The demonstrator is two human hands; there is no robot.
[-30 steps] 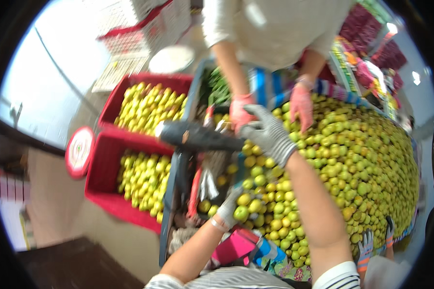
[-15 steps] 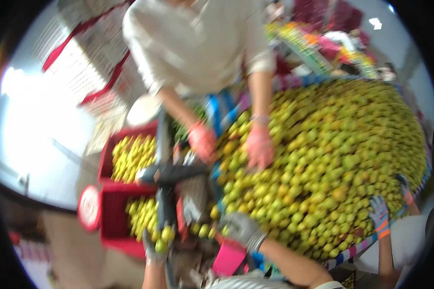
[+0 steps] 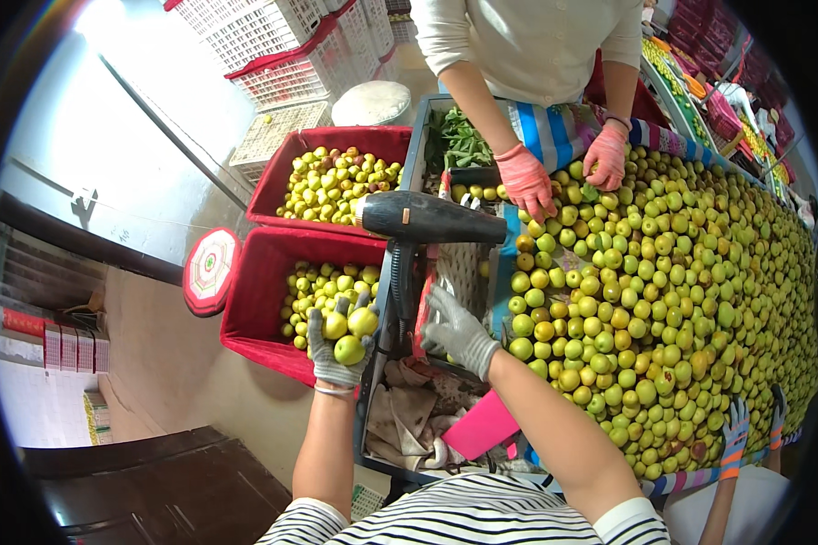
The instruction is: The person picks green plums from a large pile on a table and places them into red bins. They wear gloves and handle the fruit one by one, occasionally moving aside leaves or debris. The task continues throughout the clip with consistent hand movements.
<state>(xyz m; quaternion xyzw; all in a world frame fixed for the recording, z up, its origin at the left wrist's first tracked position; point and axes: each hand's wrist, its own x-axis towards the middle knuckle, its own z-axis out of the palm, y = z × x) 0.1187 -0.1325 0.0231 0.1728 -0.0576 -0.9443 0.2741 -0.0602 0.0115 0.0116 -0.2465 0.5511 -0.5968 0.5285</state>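
Three yellow-green fruits (image 3: 348,350) lay in the upturned palm of the gloved left hand (image 3: 334,369), fingers curled up around them: a loose hold, nothing pinched. In view, this handful overlapped the lower right part of the near red-lined crate (image 3: 245,309), seemingly above it; height over the rim unclear. Right hand (image 3: 463,334) held no fruit, fingers spread apart, above the left part of the counter (image 3: 415,150), just left of the big fruit heap (image 3: 663,300).

Progress: looked partway. Near crate and far red-lined crate (image 3: 271,182) each had a batch in; near one showed plenty of bare lining. Heap was far larger than both batches, so most seemed left. The three held fruits were not yet down.

Further out: black hair dryer (image 3: 432,218) between the crates and the heap, pink sheet (image 3: 480,427) and crumpled cloth (image 3: 400,413) near the person's body. Across the counter, a co-worker's pink gloves (image 3: 527,180) were at the heap's edge; green leaves (image 3: 463,141) lay beside them.
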